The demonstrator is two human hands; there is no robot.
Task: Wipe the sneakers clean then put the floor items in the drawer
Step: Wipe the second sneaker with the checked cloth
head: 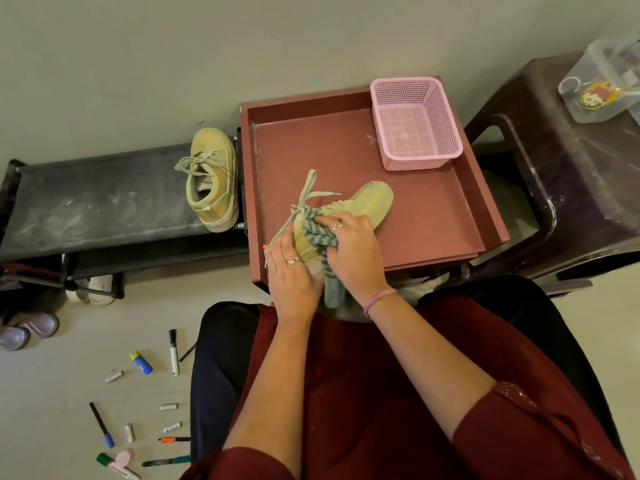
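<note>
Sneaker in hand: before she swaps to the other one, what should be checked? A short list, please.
1. Sneaker steadied by left hand: ok.
2. Cloth pressed on it by right hand: ok.
3. Wiped clean all over: cannot tell.
4. Second sneaker within reach on the bench: ok.
5. Drawer open, with bare room: ok.
6. Pens off the floor: not ok.

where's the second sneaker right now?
In the head view, the second sneaker sits left of centre on the right end of the dark bench, right beside the red drawer.
</note>
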